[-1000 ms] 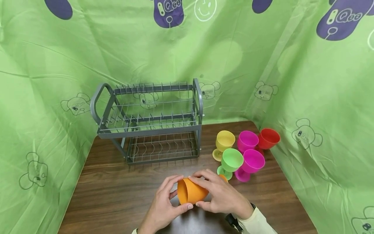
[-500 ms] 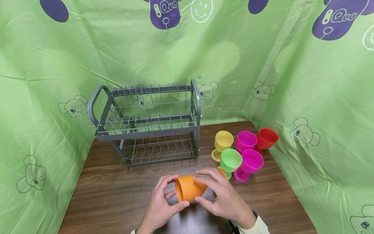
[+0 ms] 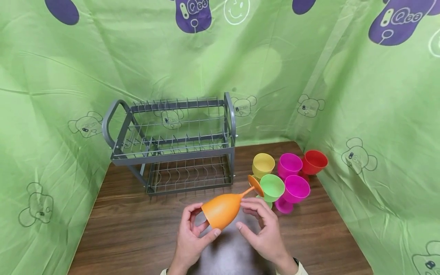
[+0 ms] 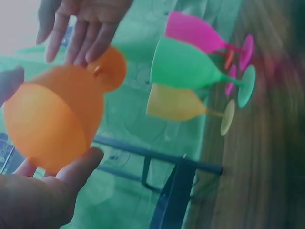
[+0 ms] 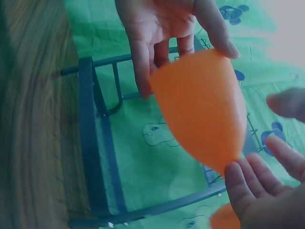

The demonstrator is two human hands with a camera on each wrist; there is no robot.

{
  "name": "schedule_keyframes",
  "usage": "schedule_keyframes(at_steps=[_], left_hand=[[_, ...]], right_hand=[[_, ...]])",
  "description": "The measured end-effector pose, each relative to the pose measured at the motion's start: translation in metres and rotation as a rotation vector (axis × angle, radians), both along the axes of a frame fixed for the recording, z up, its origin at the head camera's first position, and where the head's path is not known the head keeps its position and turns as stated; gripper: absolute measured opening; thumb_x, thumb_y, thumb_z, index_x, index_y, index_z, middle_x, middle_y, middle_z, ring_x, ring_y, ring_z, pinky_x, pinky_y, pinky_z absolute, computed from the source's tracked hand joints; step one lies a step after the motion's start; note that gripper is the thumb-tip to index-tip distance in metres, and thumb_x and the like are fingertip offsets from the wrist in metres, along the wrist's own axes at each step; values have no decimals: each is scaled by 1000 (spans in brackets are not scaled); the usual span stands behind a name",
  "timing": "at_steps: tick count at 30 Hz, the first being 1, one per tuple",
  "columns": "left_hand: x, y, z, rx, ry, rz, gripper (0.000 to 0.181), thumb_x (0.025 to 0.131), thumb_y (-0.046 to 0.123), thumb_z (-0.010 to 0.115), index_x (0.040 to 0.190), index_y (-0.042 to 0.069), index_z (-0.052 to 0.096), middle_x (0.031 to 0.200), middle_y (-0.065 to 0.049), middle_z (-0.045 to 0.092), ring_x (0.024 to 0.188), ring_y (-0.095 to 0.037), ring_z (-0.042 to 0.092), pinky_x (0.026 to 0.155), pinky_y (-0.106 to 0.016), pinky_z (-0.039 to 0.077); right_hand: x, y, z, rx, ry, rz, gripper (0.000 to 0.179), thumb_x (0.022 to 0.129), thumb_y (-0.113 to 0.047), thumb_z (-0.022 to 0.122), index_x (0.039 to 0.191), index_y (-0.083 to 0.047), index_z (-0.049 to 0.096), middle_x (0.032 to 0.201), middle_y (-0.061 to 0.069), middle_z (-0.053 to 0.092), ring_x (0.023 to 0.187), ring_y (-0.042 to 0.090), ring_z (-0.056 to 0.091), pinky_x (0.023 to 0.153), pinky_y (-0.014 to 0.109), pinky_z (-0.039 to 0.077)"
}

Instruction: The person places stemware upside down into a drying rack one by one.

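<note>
An orange plastic goblet is held tilted above the table, its mouth toward the lower left and its foot up to the right. My left hand grips it at the rim, with the thumb on the near side and the fingers on the far side. The fingers of my right hand touch the lower bowl by the stem, while its thumb stands apart from the goblet. In the right wrist view the orange bowl hides part of the left fingers.
A grey two-tier dish rack stands at the back left of the wooden table. On the right stand a yellow goblet, a green goblet, two magenta goblets and a red goblet. Green cloth surrounds the table.
The orange goblet has turned so its stem and foot swing up and into sight. My right hand has moved from around the bowl toward the stem end, its thumb coming away. The left hand keeps its grip.
</note>
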State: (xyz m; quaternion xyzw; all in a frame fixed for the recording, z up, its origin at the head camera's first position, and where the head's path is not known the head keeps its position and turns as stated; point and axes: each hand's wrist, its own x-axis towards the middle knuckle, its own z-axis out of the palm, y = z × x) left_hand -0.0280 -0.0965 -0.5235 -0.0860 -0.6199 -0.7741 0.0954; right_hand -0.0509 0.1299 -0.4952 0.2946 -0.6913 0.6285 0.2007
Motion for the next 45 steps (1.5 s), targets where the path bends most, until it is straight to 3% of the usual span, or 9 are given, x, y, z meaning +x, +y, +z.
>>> schedule_keyframes(at_steps=[7,14,21,26,34,41,45], left_hand=[[1,20,-5,159,114,-5,76,79,-22,75,140,-17,30,138,-19,47,126,-19,58,97,-39,64],[2,33,-9,269,208,-60,74,81,-23,68,138,-22,21,138,-19,47,125,-20,58,97,-38,64],[5,32,-19,294,124,-135,65,89,-12,61,143,-12,25,139,-19,48,125,-21,57,104,-30,58],[6,32,-25,315,102,-160,62,91,-10,56,144,-10,24,139,-18,47,125,-20,58,105,-31,59],[8,25,-25,271,50,-153,62,91,-9,57,143,-11,25,140,-17,47,125,-20,57,108,-29,56],[4,18,-22,176,133,-180,64,93,-8,56,149,-12,25,144,-20,45,130,-22,55,109,-32,57],[-1,6,-18,84,201,-125,60,94,-10,49,151,-13,29,149,-21,44,135,-23,50,107,-33,58]], right_hand=[[0,-6,-9,-173,-247,14,53,85,21,72,134,11,56,130,25,60,121,20,67,100,30,62],[-1,-7,-14,-289,-444,134,59,88,18,69,142,14,46,133,10,61,120,14,65,99,28,62],[-6,-4,-17,-366,-518,310,56,89,13,70,139,8,48,131,7,62,119,15,65,101,30,62],[-6,-3,-18,-366,-576,343,58,89,10,72,141,6,49,132,7,63,119,15,65,100,31,62],[-9,-3,-20,-336,-526,369,58,89,11,73,140,10,48,133,10,63,119,15,65,99,32,62],[-22,5,-2,-183,-415,323,58,86,12,76,137,12,50,131,4,65,116,13,65,96,27,62],[-33,8,20,-88,-382,296,57,85,11,78,137,6,53,129,2,66,113,14,65,94,26,62]])
